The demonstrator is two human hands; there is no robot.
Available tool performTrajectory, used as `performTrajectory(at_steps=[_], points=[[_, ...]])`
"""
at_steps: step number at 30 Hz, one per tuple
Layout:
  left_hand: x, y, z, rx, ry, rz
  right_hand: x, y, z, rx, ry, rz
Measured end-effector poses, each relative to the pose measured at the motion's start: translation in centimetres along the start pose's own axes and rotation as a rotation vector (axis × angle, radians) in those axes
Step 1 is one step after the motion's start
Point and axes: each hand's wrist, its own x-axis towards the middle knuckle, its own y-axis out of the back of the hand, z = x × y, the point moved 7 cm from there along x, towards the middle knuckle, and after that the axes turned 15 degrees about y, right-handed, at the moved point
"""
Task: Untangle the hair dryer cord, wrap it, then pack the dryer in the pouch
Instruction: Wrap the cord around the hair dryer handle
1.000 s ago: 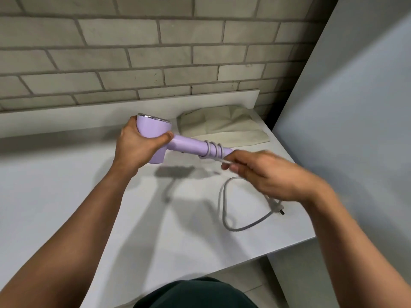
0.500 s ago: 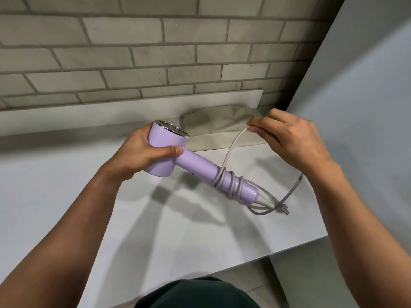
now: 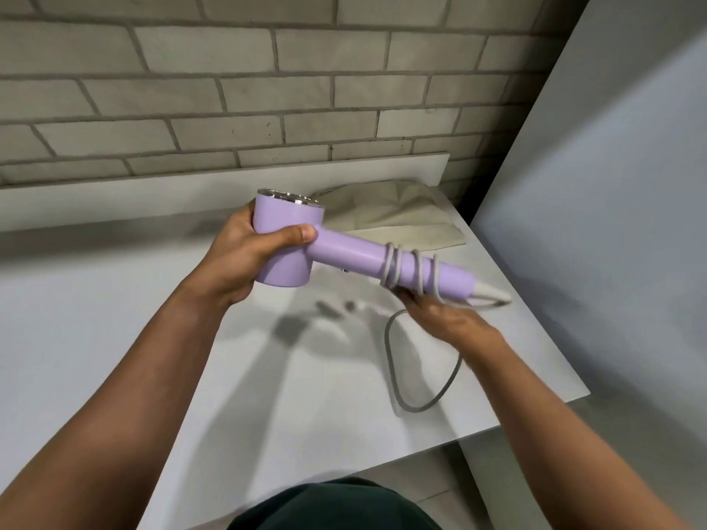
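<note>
My left hand grips the head of the lilac hair dryer, held above the white table with its handle pointing right. Several turns of the grey cord circle the handle. My right hand sits just under the handle's far end, fingers curled on the cord there, blurred by motion. The remaining cord hangs in a loop down to the table. The beige cloth pouch lies flat behind the dryer near the wall.
The white table ends at a right edge close to my right hand. A grey panel rises beyond it. A brick wall backs the table. Tiled floor shows below.
My right hand came down from above the pouch to beneath the handle, laying another turn of cord. The dryer lifted slightly and its handle levelled. The free loop now hangs toward me.
</note>
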Motion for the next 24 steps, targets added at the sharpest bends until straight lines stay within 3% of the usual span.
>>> performTrajectory(at_steps=[6,16,20,24], points=[[1.6,0.6,-0.5,0.003,0.000,0.210,0.2,-2.3,-3.5,0.313,-0.036,-0.223],[3.5,2.2,-1.6,0.231,-0.040,0.500,0.5,3.1,-6.1,0.382,-0.090,-0.459],[3.7,2.1,-1.9,0.392,-0.035,0.541,1.1,6.9,-5.7,0.199,-0.068,-0.447],[3.3,1.4,-2.3,0.523,-0.029,0.467,2.3,10.1,-5.1,-0.231,0.042,-0.258]])
